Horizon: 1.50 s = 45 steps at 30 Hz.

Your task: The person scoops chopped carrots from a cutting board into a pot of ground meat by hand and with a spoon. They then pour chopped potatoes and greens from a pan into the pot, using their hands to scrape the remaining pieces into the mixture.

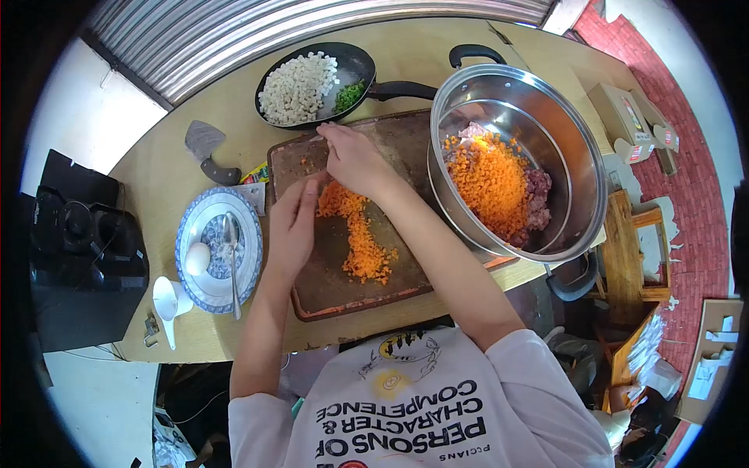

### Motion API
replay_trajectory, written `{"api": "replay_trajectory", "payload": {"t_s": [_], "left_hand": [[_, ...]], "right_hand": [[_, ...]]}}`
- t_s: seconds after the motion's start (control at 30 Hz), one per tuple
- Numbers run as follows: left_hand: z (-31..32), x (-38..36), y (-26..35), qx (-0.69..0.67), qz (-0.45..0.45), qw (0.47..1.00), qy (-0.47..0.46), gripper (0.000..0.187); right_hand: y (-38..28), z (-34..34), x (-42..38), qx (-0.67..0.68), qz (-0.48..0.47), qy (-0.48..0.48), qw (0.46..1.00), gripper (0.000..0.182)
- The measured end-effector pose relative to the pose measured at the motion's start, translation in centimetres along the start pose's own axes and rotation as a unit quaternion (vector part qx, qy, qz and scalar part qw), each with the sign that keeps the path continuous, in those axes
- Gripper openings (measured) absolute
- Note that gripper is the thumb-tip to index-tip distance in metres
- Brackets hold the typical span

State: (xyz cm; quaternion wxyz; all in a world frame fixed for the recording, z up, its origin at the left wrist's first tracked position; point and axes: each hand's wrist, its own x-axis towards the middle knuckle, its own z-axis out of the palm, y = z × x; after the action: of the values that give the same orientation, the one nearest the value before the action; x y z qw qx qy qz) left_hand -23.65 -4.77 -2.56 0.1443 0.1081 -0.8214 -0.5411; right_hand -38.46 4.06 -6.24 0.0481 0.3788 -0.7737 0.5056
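Head view. Tan table against corrugated metal wall; brick floor at right.

Dark cutting board at centre, long axis running away from body. Diced carrot on board: ragged strip, long axis near to far, wider far end between hands, near end pointing toward near board edge.

Left hand: flat, fingers together, edge down on board, touching left side of carrot pile. Holds nothing.

Right hand: fingers curved and close together at far end of pile; whether pinching any dice, cannot tell.

Steel pot just right of board, rim overlapping board edge; more diced carrot over minced meat inside.

Black pan beyond board, white cubes and chopped greens inside. Cleaver left of board. Patterned plate near left, bearing egg and spoon.

Step, as judged: gathering dice into heap. Next move calls for both hands cupped under heap, lift, short carry right to pot.
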Motion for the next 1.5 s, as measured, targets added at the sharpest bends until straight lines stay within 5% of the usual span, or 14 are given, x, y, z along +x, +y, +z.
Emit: {"api": "replay_trajectory", "payload": {"t_s": [0.2,0.27,0.4,0.47,0.6,0.8,0.9,0.97,1.03,1.1,1.3,1.37,1.5], "left_hand": [[-1.9,1.8,-1.2,-0.051,0.034,0.995,0.077,0.039],[-2.4,2.8,-1.1,0.029,0.037,0.993,0.106,0.041],[-2.3,5.3,-3.0,0.063,0.027,0.995,0.079,0.041],[-1.7,6.1,-4.2,0.054,0.044,0.996,0.059,0.041],[-0.7,6.0,-3.9,0.121,0.036,0.992,0.014,0.040],[0.9,2.3,-2.3,-0.020,0.033,0.999,-0.034,0.039],[0.5,1.9,-1.0,-0.076,-0.007,0.997,-0.032,0.039],[-0.1,2.7,-0.8,-0.013,0.053,0.998,0.038,0.039],[-0.4,4.0,-1.7,-0.021,0.051,0.998,0.041,0.039],[-0.2,5.3,-3.2,-0.029,0.050,0.997,0.045,0.039],[1.3,5.2,-4.4,-0.003,0.059,0.998,0.018,0.037],[1.6,4.0,-3.9,-0.051,0.001,0.999,-0.015,0.037],[1.7,1.3,-2.0,-0.165,-0.074,0.978,-0.104,0.039]], "right_hand": [[-0.4,-0.7,-1.1,-0.082,-0.044,-0.070,0.993,0.036],[-3.6,-3.1,-1.3,-0.087,0.038,-0.195,0.976,0.038],[-4.0,-3.8,-1.9,-0.083,0.035,-0.175,0.980,0.032],[-2.1,-2.4,-2.1,-0.045,0.005,-0.029,0.999,0.026],[0.1,-1.1,-2.9,-0.056,-0.063,-0.007,0.996,0.026],[-3.5,-4.7,-4.4,0.030,0.042,-0.117,0.992,0.018],[-2.2,-4.0,-4.7,0.099,0.032,-0.009,0.994,0.014],[-1.4,-3.6,-3.9,0.115,0.066,0.052,0.990,0.014],[-1.4,-3.5,-3.2,0.105,0.108,0.029,0.988,0.015],[-0.8,-2.6,-2.9,0.038,0.049,0.020,0.998,0.015],[-2.8,-2.6,-4.7,0.096,0.097,-0.050,0.989,0.019],[-3.0,-2.3,-5.8,0.101,0.026,-0.021,0.994,0.019],[-5.1,-4.0,-7.8,0.178,0.121,-0.103,0.971,0.018]]}}
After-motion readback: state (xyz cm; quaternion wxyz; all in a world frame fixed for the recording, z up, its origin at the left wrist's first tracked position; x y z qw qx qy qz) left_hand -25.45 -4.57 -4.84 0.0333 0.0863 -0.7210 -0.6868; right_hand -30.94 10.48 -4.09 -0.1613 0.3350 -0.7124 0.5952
